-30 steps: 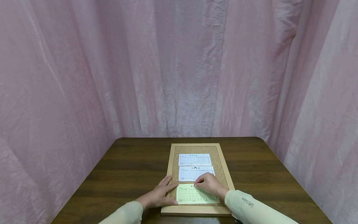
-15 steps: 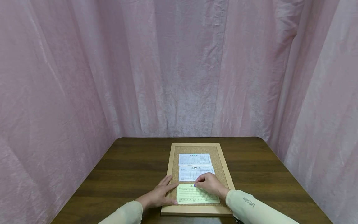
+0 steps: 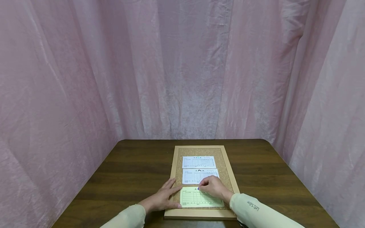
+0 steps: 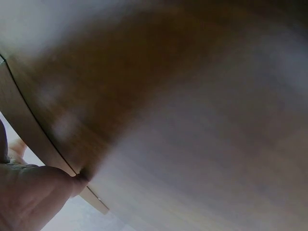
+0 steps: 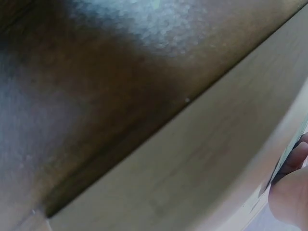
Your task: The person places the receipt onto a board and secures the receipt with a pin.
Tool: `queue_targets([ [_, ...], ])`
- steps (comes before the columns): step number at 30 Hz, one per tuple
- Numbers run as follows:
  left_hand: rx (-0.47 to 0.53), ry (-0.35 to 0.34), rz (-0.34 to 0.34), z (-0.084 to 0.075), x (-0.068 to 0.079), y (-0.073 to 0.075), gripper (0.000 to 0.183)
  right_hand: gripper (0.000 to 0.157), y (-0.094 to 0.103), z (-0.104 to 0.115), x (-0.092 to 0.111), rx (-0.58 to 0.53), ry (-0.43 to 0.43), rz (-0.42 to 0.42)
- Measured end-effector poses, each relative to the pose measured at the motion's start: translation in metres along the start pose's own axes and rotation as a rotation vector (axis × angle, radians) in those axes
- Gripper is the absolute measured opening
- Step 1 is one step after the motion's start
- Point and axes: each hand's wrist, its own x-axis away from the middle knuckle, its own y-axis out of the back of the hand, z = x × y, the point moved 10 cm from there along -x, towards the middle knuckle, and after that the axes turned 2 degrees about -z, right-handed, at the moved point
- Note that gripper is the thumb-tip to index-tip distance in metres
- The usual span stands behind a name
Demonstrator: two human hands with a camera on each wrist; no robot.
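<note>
A wood-framed cork board (image 3: pixel 228 171) lies on the table with its short side towards me. My left hand (image 3: pixel 162 199) rests spread on its left frame, the thumb and a finger reaching to the edge of a pale yellow form slip (image 3: pixel 189 199). At that slip's top edge my right hand (image 3: pixel 214 186) pinches a small purple pushpin (image 3: pixel 198 188), mostly hidden by the fingertips. Two white form slips (image 3: pixel 198 162) sit farther up the board, each with a small pin-like spot at its top middle. Both wrist views show mainly blurred wood and part of a hand (image 4: pixel 38 197).
The dark wooden table (image 3: pixel 128 171) extends on both sides of the board and behind it. Pink curtains (image 3: pixel 188 69) hang around the table's back and sides. The board's near frame edge (image 3: pixel 196 214) lies close to the table's front.
My right hand has shifted very slightly to the right, and the purple pushpin now shows at its fingertips. The left hand and the slips have kept their places.
</note>
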Motion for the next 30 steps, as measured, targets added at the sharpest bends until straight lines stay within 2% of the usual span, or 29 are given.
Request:
queue_targets([
  [20,0.013,0.029,0.015,0.0023,0.0001,-0.0017,0.082,0.007,0.0022,0.0011,0.0001,0.049,-0.006,-0.021],
  [30,-0.006,0.011,0.004,0.0003,0.0005,-0.001,0.082,0.008,0.0023,0.0053,-0.0014,0.078,-0.022,-0.012],
])
